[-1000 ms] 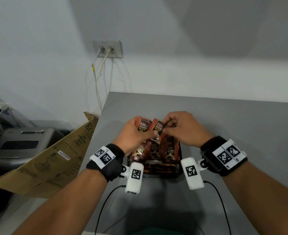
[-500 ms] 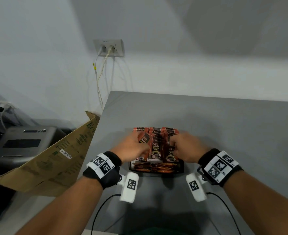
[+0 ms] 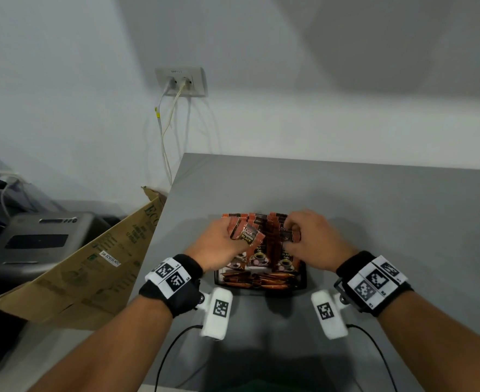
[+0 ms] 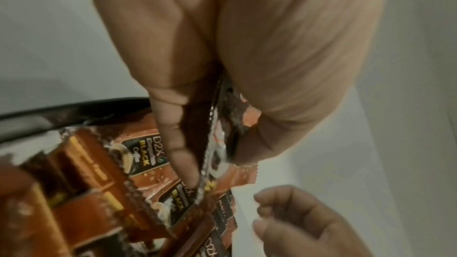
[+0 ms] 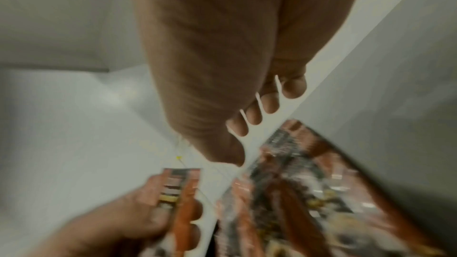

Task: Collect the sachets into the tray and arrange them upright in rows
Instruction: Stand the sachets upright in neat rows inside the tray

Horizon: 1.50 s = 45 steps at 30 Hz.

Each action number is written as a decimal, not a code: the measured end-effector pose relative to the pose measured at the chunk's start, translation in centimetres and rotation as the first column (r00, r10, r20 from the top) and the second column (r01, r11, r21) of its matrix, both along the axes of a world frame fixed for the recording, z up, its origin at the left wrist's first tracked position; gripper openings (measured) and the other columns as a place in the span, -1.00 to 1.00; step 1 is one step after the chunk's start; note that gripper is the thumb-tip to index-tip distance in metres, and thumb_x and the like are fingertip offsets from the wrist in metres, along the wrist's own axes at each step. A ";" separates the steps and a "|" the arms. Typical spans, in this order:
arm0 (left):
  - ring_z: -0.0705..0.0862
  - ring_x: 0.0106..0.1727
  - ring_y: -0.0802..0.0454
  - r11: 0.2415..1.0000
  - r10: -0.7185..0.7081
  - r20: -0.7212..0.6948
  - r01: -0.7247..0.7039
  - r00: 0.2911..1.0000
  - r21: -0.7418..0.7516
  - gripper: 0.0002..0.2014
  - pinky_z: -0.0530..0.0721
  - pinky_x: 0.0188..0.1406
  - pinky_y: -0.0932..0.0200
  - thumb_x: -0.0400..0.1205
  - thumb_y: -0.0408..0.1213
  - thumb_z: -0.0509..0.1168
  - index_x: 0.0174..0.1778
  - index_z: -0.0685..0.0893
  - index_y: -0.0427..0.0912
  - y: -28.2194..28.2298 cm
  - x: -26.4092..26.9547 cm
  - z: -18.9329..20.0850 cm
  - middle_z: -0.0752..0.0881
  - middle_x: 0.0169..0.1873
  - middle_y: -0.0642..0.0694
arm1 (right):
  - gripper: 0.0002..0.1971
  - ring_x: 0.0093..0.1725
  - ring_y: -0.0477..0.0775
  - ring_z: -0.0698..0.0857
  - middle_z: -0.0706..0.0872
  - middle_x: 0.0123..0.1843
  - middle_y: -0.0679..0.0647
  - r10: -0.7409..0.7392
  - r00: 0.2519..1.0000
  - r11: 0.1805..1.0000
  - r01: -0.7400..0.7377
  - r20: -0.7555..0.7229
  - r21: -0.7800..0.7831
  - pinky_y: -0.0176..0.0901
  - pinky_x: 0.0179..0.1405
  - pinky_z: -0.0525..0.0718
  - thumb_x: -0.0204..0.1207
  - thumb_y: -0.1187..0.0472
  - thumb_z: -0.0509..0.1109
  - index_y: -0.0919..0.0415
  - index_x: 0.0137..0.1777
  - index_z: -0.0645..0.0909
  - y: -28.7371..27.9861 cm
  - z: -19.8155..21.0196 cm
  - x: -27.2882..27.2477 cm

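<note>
A black tray (image 3: 303,280) on the grey table holds orange-brown coffee sachets (image 3: 272,230) standing upright in rows, with more lying flat along its near edge. My left hand (image 3: 234,236) pinches a tilted sachet (image 3: 248,235) over the left row. The left wrist view shows that sachet (image 4: 219,144) edge-on between thumb and fingers, above the packed sachets (image 4: 138,155). My right hand (image 3: 289,230) hovers over the right row with curled fingers (image 5: 254,118) and nothing in them. The right wrist view is blurred.
The grey table (image 3: 388,210) meets a white wall behind. Off its left edge leans a flattened cardboard box (image 3: 91,267), with a grey printer (image 3: 35,239) beyond. Cables hang from a wall socket (image 3: 180,82). Wrist camera cables trail toward the table's near edge.
A second ago both hands pinched sachets above the tray, then both dropped into the rows. Now the left hand has a sachet lifted and tilted, and the right hand has pulled up, empty.
</note>
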<state>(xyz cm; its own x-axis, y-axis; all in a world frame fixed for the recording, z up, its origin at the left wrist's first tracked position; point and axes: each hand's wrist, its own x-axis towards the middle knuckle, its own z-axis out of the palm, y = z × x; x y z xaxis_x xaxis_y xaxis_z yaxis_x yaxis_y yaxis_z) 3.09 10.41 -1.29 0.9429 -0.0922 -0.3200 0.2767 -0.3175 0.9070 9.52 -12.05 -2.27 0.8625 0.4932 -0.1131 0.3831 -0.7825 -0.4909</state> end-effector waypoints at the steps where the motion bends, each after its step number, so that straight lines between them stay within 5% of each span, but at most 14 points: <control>1: 0.80 -0.09 -0.43 1.000 0.022 0.012 -0.022 1.000 -0.013 -0.78 0.78 -0.03 -0.36 0.59 -0.47 0.43 0.09 0.72 -0.11 -0.1 0.2 0.1 0.84 -0.07 -0.26 | -0.78 -0.06 -0.13 0.58 0.57 -0.04 -0.19 -0.004 1.000 0.995 0.005 -0.015 0.098 -0.37 -0.18 0.43 0.49 0.12 0.54 0.02 0.09 0.64 0.5 1.0 -0.1; 4: 0.78 -0.07 -0.51 0.994 0.100 0.063 -0.096 0.993 -0.061 -0.73 0.76 0.01 -0.46 0.52 -0.50 0.53 0.09 0.70 -0.25 -0.7 0.6 0.7 0.82 -0.08 -0.39 | -0.83 -0.11 -0.23 0.71 0.76 -0.09 -0.18 0.042 0.992 0.963 -0.009 -0.117 0.271 -0.38 -0.16 0.63 0.52 0.14 0.54 0.00 0.09 0.72 2.3 3.5 -0.3; 8: 0.80 -0.07 -0.41 0.980 0.189 0.116 -0.180 0.975 -0.085 -0.71 0.77 0.00 -0.32 0.51 -0.39 0.58 0.10 0.69 -0.24 -0.3 1.4 0.9 0.83 -0.08 -0.33 | -0.85 -0.12 -0.12 0.75 0.79 -0.10 -0.10 0.010 0.993 0.967 0.020 -0.116 0.254 -0.29 -0.18 0.67 0.54 0.19 0.53 -0.02 0.07 0.73 3.0 4.6 1.0; 13: 0.75 -0.19 -0.06 0.935 0.352 0.062 -0.348 0.934 -0.067 -0.82 0.74 0.12 -0.24 0.61 -0.44 0.39 0.06 0.68 -0.12 2.0 1.5 -0.3 0.76 -0.23 -0.11 | -0.87 -0.12 -0.07 0.73 0.77 -0.03 -0.05 0.107 0.986 0.994 -0.109 -0.130 -0.006 -0.25 -0.13 0.65 0.62 0.25 0.45 0.05 0.11 0.69 3.4 3.3 1.3; 18: 0.80 -0.05 -0.28 0.957 0.277 0.097 -0.283 0.956 0.061 -0.89 0.77 0.11 -0.32 0.60 -0.37 0.41 0.01 0.70 -0.15 2.2 1.0 -0.8 0.81 -0.14 -0.27 | -0.91 -0.14 -0.08 0.61 0.63 -0.09 -0.12 0.250 0.963 0.935 -0.266 -0.098 -0.233 -0.39 -0.35 0.41 0.61 0.28 0.42 0.10 0.05 0.70 4.9 1.0 0.7; 23: 0.83 -0.07 -0.16 0.961 0.242 0.092 -0.251 0.966 0.114 -0.90 0.79 0.07 -0.26 0.62 -0.36 0.40 0.03 0.68 -0.15 2.1 1.0 -1.1 0.83 -0.13 -0.20 | -0.90 -0.14 0.05 0.72 0.71 -0.15 0.00 0.284 0.954 0.908 -0.300 -0.098 -0.294 -0.01 -0.10 0.79 0.55 0.37 0.41 0.16 -0.10 0.65 5.7 -0.2 1.0; 28: 0.81 -0.08 -0.27 0.969 0.216 0.087 -0.224 0.972 0.105 -0.90 0.79 0.03 -0.30 0.62 -0.38 0.41 0.02 0.68 -0.20 2.0 0.9 -1.1 0.81 -0.13 -0.29 | -0.89 -0.16 0.09 0.72 0.73 -0.14 0.06 0.299 0.952 0.904 -0.305 -0.069 -0.299 -0.03 -0.15 0.74 0.56 0.40 0.38 0.19 -0.08 0.66 6.1 -0.3 1.2; 32: 0.82 -0.12 -0.18 0.973 0.213 0.072 -0.219 0.974 0.077 -0.90 0.78 0.05 -0.32 0.64 -0.36 0.32 0.03 0.68 -0.15 1.9 0.9 -1.2 0.81 -0.23 -0.12 | -0.89 -0.15 0.15 0.73 0.74 -0.11 0.13 0.296 0.953 0.903 -0.299 -0.055 -0.310 0.00 -0.19 0.72 0.56 0.43 0.33 0.25 -0.04 0.65 6.3 -0.4 1.2; 37: 0.83 -0.18 -0.20 0.970 0.243 0.066 -0.243 0.968 -0.010 -0.92 0.77 -0.01 -0.43 0.68 -0.33 0.23 0.01 0.62 -0.13 1.9 0.7 -1.0 0.78 -0.24 -0.15 | -0.89 -0.14 0.04 0.68 0.67 -0.07 0.00 0.255 0.966 0.936 -0.258 -0.041 -0.238 -0.20 -0.29 0.60 0.56 0.26 0.46 0.12 0.05 0.65 5.7 -0.2 1.5; 40: 0.79 -0.22 -0.14 0.977 0.212 0.092 -0.214 0.973 0.015 -0.93 0.77 -0.06 -0.42 0.61 -0.32 0.32 -0.03 0.61 -0.12 1.9 0.7 -0.8 0.76 -0.24 -0.18 | -0.81 -0.12 -0.01 0.70 0.70 -0.04 -0.05 0.168 0.982 0.985 -0.171 -0.088 -0.025 -0.14 -0.18 0.72 0.53 0.16 0.53 0.07 0.12 0.67 5.3 1.2 1.7; 42: 0.70 -0.26 -0.15 0.984 0.174 0.106 -0.176 0.979 0.011 -0.87 0.70 -0.11 -0.44 0.49 -0.27 0.38 -0.07 0.63 -0.11 1.6 0.7 -0.6 0.71 -0.28 -0.14 | -0.75 -0.14 -0.14 0.70 0.72 -0.03 -0.13 0.130 0.979 0.981 -0.104 -0.159 0.166 -0.31 -0.18 0.64 0.53 0.12 0.55 0.06 0.19 0.68 5.5 2.4 1.6; 45: 0.68 -0.25 -0.15 0.990 0.138 0.084 -0.138 0.987 -0.003 -0.79 0.71 -0.10 -0.44 0.39 -0.21 0.43 -0.08 0.64 -0.05 1.2 0.7 -0.5 0.71 -0.29 -0.11 | -0.80 -0.10 -0.21 0.73 0.77 -0.04 -0.15 0.141 0.976 0.963 -0.097 -0.166 0.252 -0.41 -0.11 0.63 0.54 0.13 0.54 0.01 0.15 0.71 6.4 3.5 1.4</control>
